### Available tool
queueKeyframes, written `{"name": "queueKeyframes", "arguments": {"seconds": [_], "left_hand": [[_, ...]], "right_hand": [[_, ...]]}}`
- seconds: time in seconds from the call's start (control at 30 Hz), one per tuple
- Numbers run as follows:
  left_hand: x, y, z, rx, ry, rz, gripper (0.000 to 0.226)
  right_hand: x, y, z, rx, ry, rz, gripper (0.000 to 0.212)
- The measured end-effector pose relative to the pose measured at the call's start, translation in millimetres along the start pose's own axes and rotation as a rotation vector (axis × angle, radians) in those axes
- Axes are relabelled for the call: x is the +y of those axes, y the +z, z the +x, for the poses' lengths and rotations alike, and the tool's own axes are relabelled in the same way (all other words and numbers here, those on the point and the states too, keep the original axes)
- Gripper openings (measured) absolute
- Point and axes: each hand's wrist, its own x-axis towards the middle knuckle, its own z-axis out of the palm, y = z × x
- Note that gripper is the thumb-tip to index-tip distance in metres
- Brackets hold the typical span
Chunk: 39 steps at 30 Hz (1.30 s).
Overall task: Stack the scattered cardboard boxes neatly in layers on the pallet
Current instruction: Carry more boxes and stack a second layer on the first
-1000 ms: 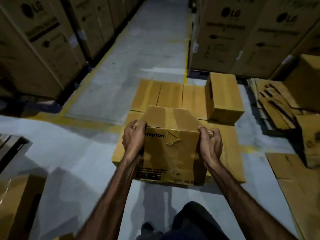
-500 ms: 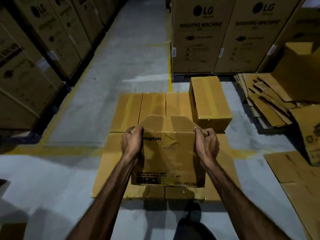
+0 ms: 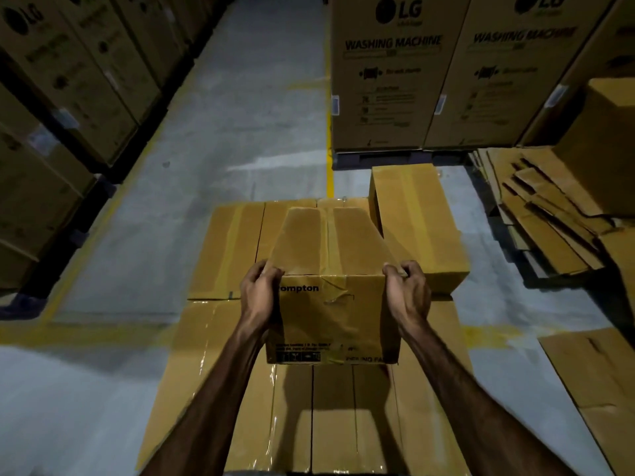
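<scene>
I hold a long taped cardboard box (image 3: 330, 255) printed "Crompton" in the air, near end toward me. My left hand (image 3: 257, 292) grips its upper left edge and my right hand (image 3: 409, 292) grips its upper right edge. Below it lies a flat layer of several similar boxes (image 3: 230, 249), packed side by side in two rows; the pallet under them is hidden. One second-layer box (image 3: 419, 221) lies on the far right of that layer, just right of the held box. The held box casts a shadow on the near row (image 3: 343, 424).
Tall LG washing machine cartons (image 3: 388, 77) stand behind the stack and along the left (image 3: 68, 80) of a grey aisle (image 3: 240, 115) with yellow lines. A heap of flattened cardboard (image 3: 543, 214) and loose boxes (image 3: 604, 139) lies at the right.
I have stepped closer to the stack, so the layer of boxes now lies directly under the held box. Both hands keep the same grip on it.
</scene>
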Motion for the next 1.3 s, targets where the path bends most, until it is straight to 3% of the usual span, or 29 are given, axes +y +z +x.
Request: {"name": "queueKeyframes", "arguments": {"seconds": [0.27, 0.43, 0.63, 1.07, 1.3], "left_hand": [[-41.6, 22.5, 115.7, -0.081, 0.000, -0.102, 0.052], [-75.9, 39.1, 198.3, -0.152, 0.019, -0.117, 0.045], [-128.5, 68.2, 270.0, -0.158, 0.003, -0.187, 0.059], [-198.9, 113.4, 327.2, -0.166, -0.060, -0.298, 0.061], [-217.3, 120.9, 328.5, -0.182, -0.095, -0.280, 0.065]], "right_hand": [[31.6, 76.2, 78.7, -0.005, 0.022, 0.038, 0.038], [72.4, 128.9, 134.8, -0.013, 0.002, 0.112, 0.039], [129.9, 179.3, 198.5, 0.011, -0.053, 0.140, 0.036], [172.3, 194.5, 263.2, -0.021, -0.102, 0.037, 0.043], [183.3, 197.0, 277.7, -0.023, -0.084, -0.187, 0.042]]}}
